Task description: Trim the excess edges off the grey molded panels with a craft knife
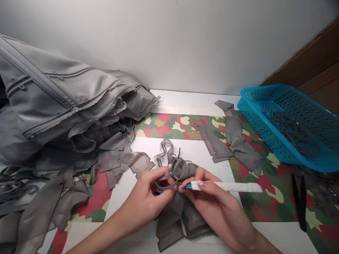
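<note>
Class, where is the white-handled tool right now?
In the head view, the white-handled tool is low, right of centre, in the right hand, just right of the left hand and below curled grey strips.

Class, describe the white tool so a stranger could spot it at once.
Find the blue basket, then look down and left to the right hand. It grips the white tool: slim, straight and dark at the tip, unlike the grey scraps nearby.

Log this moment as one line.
left hand: pinching grey material; right hand: holding white-handled tool; nearby: blue basket, black tweezers
</note>
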`<state>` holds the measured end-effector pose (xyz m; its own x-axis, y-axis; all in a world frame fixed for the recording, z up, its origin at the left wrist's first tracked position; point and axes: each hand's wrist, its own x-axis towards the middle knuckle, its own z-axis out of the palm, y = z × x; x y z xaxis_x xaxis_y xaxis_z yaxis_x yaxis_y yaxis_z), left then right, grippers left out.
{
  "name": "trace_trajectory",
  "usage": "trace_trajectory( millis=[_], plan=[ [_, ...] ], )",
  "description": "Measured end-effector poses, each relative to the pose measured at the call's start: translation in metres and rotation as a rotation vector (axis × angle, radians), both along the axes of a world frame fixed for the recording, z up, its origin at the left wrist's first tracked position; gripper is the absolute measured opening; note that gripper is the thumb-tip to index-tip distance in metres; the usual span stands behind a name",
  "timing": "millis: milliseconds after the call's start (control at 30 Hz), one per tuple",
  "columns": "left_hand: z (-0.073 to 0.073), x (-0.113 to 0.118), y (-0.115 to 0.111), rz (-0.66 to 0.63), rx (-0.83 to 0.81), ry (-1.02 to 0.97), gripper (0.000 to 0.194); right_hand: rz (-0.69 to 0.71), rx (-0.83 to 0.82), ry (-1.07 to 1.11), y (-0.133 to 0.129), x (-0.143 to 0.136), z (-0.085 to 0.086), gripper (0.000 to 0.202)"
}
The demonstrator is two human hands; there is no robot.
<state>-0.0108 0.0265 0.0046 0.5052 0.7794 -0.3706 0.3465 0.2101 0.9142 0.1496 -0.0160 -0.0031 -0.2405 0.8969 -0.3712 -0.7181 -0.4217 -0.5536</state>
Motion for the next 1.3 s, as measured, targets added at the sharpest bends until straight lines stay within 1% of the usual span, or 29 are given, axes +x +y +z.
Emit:
trace_trajectory(
  millis=[100, 233, 433, 533, 633, 700, 767, 833, 933, 1033, 1100, 1200, 1300],
  plan=[
    [0.001, 0.000, 0.000, -0.018, -0.007, 0.005, 0.014, -0.033, -0.014, -0.086, -0.001, 0.000, -0.001, 0.015],
    [0.004, -0.001, 0.000, -0.027, -0.043, -0.004, 0.019, -0.085, 0.012, -0.190, 0.000, 0.003, -0.001, 0.014],
    [0.003, -0.002, -0.001, -0.010, -0.073, -0.031, 0.010, -0.003, 0.087, -0.314, 0.000, 0.008, 0.002, 0.012],
    [0.001, -0.004, -0.002, 0.010, -0.094, -0.065, 0.008, 0.094, 0.098, -0.247, 0.000, 0.011, 0.005, 0.012],
    [0.000, -0.004, -0.002, 0.026, -0.110, -0.049, 0.010, 0.257, 0.079, -0.172, 0.001, 0.014, 0.007, 0.012],
    [0.000, -0.004, -0.002, 0.018, -0.103, -0.042, 0.013, 0.361, 0.101, -0.171, 0.001, 0.014, 0.007, 0.014],
    [-0.001, -0.004, -0.002, 0.003, -0.107, -0.053, 0.014, 0.400, 0.145, -0.191, -0.001, 0.014, 0.006, 0.016],
    [-0.002, -0.004, -0.003, 0.030, -0.132, -0.066, 0.013, 0.350, 0.178, -0.234, -0.002, 0.013, 0.004, 0.017],
    [-0.003, -0.004, -0.003, 0.092, -0.188, -0.034, 0.015, 0.198, 0.214, -0.348, -0.004, 0.012, 0.000, 0.015],
    [-0.002, -0.003, -0.002, 0.076, -0.165, -0.016, 0.015, 0.103, 0.239, -0.434, -0.005, 0.011, -0.004, 0.014],
    [0.000, -0.002, -0.001, 0.068, -0.137, -0.028, 0.014, 0.077, 0.260, -0.479, -0.006, 0.010, -0.005, 0.014],
    [0.003, -0.002, -0.001, 0.037, -0.141, -0.036, 0.013, 0.056, 0.268, -0.588, -0.006, 0.009, -0.003, 0.015],
    [0.002, -0.002, -0.003, 0.050, -0.132, -0.045, 0.012, 0.060, 0.276, -0.720, -0.006, 0.007, 0.000, 0.017]
  ],
)
